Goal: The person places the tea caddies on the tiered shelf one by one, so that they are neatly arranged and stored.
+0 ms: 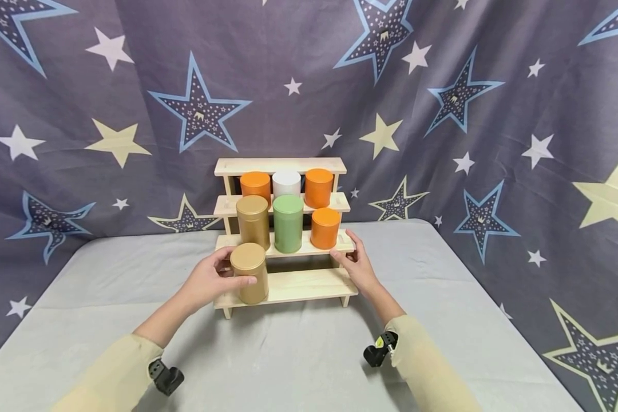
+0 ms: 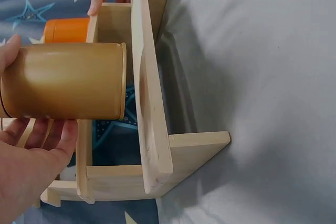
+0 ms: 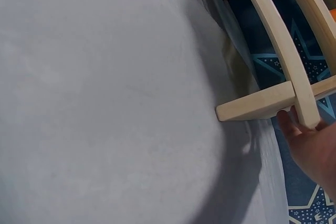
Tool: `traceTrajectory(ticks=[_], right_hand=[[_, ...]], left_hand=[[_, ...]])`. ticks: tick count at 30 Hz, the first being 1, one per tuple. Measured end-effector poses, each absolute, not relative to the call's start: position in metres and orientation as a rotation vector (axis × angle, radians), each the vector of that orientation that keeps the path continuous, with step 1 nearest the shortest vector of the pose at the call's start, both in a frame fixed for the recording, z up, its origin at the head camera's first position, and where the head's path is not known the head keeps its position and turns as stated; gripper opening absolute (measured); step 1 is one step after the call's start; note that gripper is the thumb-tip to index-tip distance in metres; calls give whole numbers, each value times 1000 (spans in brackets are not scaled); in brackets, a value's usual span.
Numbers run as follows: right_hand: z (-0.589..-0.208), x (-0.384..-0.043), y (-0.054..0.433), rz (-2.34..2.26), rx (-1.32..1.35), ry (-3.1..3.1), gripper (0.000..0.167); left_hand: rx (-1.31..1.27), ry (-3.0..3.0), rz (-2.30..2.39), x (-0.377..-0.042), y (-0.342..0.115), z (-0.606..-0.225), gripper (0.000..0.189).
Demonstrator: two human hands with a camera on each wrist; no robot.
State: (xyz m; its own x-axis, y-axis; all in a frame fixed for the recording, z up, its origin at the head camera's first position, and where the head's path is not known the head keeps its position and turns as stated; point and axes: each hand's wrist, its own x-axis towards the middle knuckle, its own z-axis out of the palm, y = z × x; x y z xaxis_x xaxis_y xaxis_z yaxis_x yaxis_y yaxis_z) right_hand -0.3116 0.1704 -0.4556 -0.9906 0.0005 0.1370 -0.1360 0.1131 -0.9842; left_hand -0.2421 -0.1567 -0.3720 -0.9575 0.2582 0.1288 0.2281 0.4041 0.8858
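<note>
My left hand (image 1: 213,280) grips a gold canister (image 1: 250,274) with the thumb across its front and the fingers behind. The canister is upright at the left end of the lowest step of a wooden tiered rack (image 1: 309,285). In the left wrist view the base of that canister (image 2: 63,81) is close over the step. My right hand (image 1: 357,266) holds the right end of the rack's second step, thumb at the front edge and fingers around the side. In the right wrist view, the right hand (image 3: 315,150) is by the end of a wooden board, partly cut off.
On the second step stand another gold canister (image 1: 253,224), a green canister (image 1: 288,224) and a short orange canister (image 1: 325,229). Behind them are two orange canisters (image 1: 319,189) and a white canister (image 1: 286,182). A star-patterned curtain (image 1: 288,126) hangs behind the grey-covered table (image 1: 278,366).
</note>
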Motion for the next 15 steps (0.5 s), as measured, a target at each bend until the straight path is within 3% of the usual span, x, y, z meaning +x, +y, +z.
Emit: traceTrajectory(ticks=[15], right_hand=[[-456, -312, 171, 2028, 129, -2265, 72]], left_hand=[[372, 2607, 1645, -260, -152, -387, 71]])
